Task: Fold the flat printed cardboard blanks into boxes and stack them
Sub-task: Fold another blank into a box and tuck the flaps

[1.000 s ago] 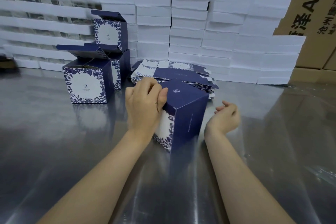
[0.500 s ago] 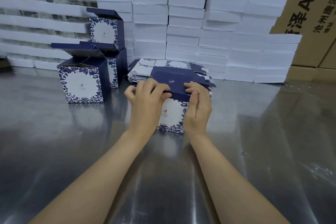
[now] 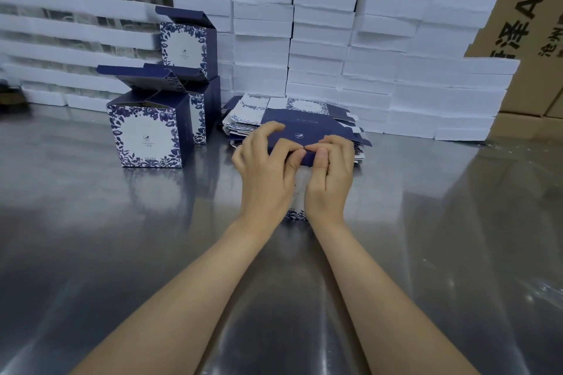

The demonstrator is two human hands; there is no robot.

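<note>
Left hand (image 3: 265, 172) now touches right hand (image 3: 330, 175); both hands pinch box (image 3: 304, 134) top edge.

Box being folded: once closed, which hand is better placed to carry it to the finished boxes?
Left, probably: left hand and right hand both grip the box, but finished boxes stand to its left.

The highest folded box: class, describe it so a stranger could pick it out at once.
Find the wall of white slabs behind the steel table. Before its left part stand folded blue floral boxes. The highest folded box sits atop another, lid flap raised, the only one off the tabletop.
</note>
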